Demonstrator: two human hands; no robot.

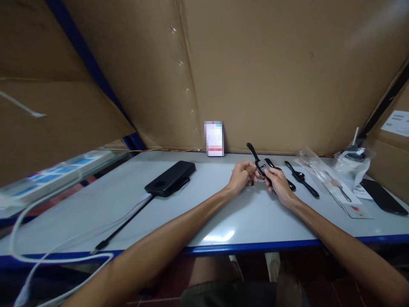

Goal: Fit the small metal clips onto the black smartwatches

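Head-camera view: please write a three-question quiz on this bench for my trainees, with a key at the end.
1. Counting: besides the black tool held by the left hand and right hand, how many similar tools lie on the table?
2. Choice: which lies left of the left hand? a) a similar tool; b) a flat black device; c) a hammer.
3. True or false: the lit screen lies flat on the table.

Key: 1. Two, one partly hidden by the right hand. 2. b. 3. False; it stands upright.
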